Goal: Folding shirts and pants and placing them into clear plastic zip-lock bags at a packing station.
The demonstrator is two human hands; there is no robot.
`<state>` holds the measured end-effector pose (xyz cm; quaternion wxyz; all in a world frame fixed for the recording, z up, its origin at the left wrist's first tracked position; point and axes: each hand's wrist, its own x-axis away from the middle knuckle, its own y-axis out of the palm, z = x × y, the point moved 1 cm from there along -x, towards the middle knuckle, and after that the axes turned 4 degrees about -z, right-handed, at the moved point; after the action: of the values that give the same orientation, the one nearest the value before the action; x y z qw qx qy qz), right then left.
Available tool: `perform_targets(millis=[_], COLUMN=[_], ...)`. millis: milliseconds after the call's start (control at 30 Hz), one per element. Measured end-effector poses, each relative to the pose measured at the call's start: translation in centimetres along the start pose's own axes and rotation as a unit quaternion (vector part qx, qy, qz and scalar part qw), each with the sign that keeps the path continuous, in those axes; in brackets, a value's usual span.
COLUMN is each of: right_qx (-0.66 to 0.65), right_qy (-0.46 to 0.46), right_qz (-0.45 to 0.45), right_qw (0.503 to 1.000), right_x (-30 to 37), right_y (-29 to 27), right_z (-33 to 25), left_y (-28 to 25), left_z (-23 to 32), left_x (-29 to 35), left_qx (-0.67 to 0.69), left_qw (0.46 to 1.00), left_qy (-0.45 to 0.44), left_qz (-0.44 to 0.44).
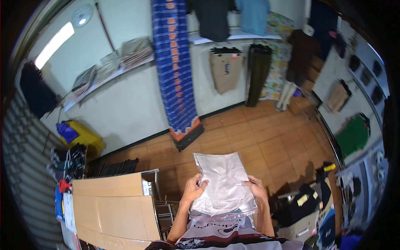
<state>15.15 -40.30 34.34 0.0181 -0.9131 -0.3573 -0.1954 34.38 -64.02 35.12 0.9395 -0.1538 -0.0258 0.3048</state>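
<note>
A clear plastic bag (pixel 225 179) with a folded pale garment inside is held up in front of my chest. My left hand (pixel 194 188) grips its left edge, thumb on top. On the opposite edge my right hand (pixel 256 188) pinches it the same way, fingers curled underneath and mostly hidden. The bag's seal strip, a thin reddish line, runs along the edge closest to my body. Both forearms come up from below, past my white printed shirt (pixel 212 229).
Cardboard (pixel 112 212) covers a table at my left. Dark clothes (pixel 306 202) lie on a surface at my right. Ahead, a tall blue banner (pixel 175 66) stands on the tiled floor (pixel 266 141). Folded packs line a wall shelf (pixel 116 68); a dressed mannequin (pixel 293 62) stands farther right.
</note>
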Motion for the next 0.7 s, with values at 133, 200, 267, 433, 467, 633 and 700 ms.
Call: perform_targets(millis=[133,200,267,433,467,633,700], right_qx=[-0.006,0.003,0.014,0.068,0.07,0.101,0.122], right_qy=[0.002,0.007,0.008,-0.044,-0.051,-0.132,-0.187], right_qz=[-0.08,-0.111,-0.143,-0.221,-0.232,-0.321,-0.349], right_qw=[0.997,0.994,0.99,0.972,0.969,0.932,0.91], right_x=[-7.5,-11.5,-15.7,-25.9,-28.3,-37.8,-40.6], right_y=[4.4,6.6,9.0,14.7,15.7,22.0,24.9], right_z=[-2.7,-4.0,-5.9,-11.7,-12.6,-17.5,-19.0], left_y=[-4.3,-6.1,-8.0,-12.7,-13.6,-18.4,-20.2], left_z=[-1.8,-1.9,-2.3,-1.9,-1.8,-1.0,-0.8], left_x=[-2.7,-4.7,-7.2,-13.8,-15.3,-21.1,-22.4], left_qx=[-0.025,-0.01,0.004,-0.015,-0.017,-0.023,-0.052], left_qw=[0.995,0.993,0.989,0.969,0.966,0.936,0.919], left_qy=[-0.069,-0.067,-0.062,-0.085,-0.08,-0.1,-0.1], left_qz=[0.062,0.099,0.137,0.233,0.245,0.336,0.377])
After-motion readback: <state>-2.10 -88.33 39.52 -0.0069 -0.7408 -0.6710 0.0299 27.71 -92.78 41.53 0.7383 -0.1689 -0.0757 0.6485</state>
